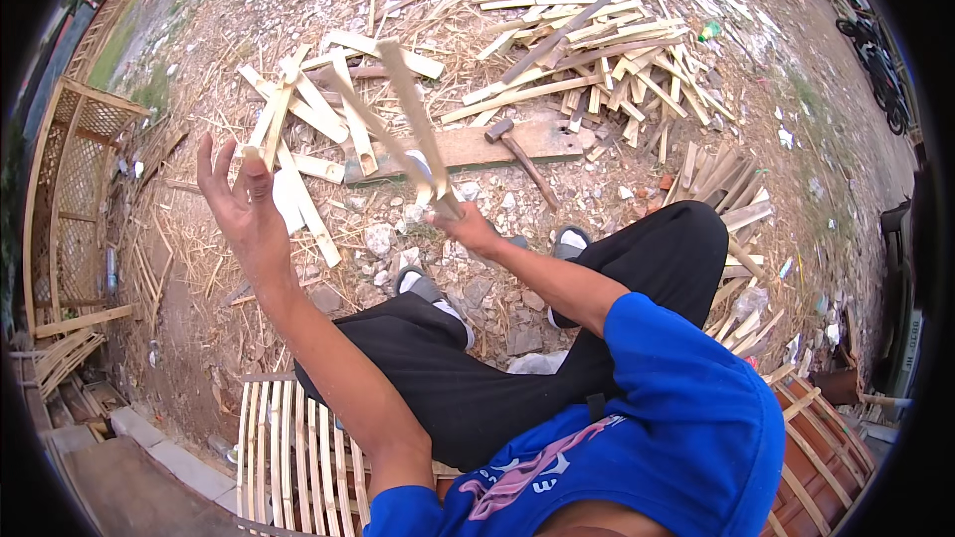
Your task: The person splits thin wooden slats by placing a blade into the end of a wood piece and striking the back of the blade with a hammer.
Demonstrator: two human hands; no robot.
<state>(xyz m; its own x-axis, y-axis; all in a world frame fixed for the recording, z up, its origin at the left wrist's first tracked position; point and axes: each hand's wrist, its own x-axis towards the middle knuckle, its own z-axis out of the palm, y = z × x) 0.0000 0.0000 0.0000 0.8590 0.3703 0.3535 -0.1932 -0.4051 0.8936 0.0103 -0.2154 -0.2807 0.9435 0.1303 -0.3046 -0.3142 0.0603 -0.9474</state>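
My right hand (470, 231) is closed around the near ends of two long split bamboo strips (406, 99), which fan apart in a narrow V and look slightly blurred. Raised at the left, my left hand (239, 204) has its fingers curled but apart, with no held thing that I can make out. Beyond the strips, a hammer (515, 151) with a wooden handle rests with its head on a thick worn plank (458, 147). Pale split bamboo pieces (298, 104) lie scattered ahead of my left hand, some across the plank.
A large heap of split bamboo (617, 50) lies at the far right, with a smaller pile (721, 179) beside my right knee. Stony ground (378, 239) surrounds my feet. A lattice frame (75, 199) stands at the left, and a slatted bamboo seat (298, 447) is below me.
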